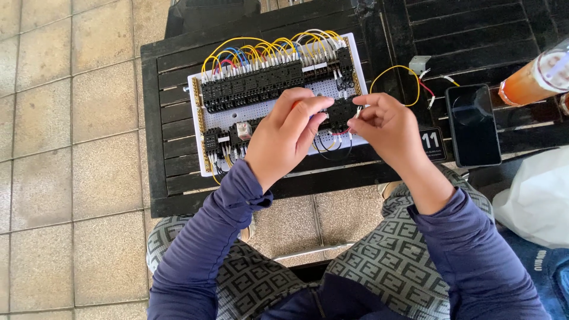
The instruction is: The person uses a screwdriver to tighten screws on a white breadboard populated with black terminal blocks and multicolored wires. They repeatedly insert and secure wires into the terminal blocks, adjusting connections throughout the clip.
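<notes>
black slatted table – bears white wiring board at 12 o'clock | left hand over board, fingers curled on something orange, seemingly a tool | right hand at 3 o'clock – fingertips pinch a wire end

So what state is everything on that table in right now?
Wiring board: flat on the black table, densely wired.
Left hand: over the board, fingers closed on an orange-tipped tool.
Right hand: fingers pinching a wire end.
Yellow wire: loose, looped on the table.
Phone: face up, screen dark.
Drink glass: holds orange liquid.
</notes>
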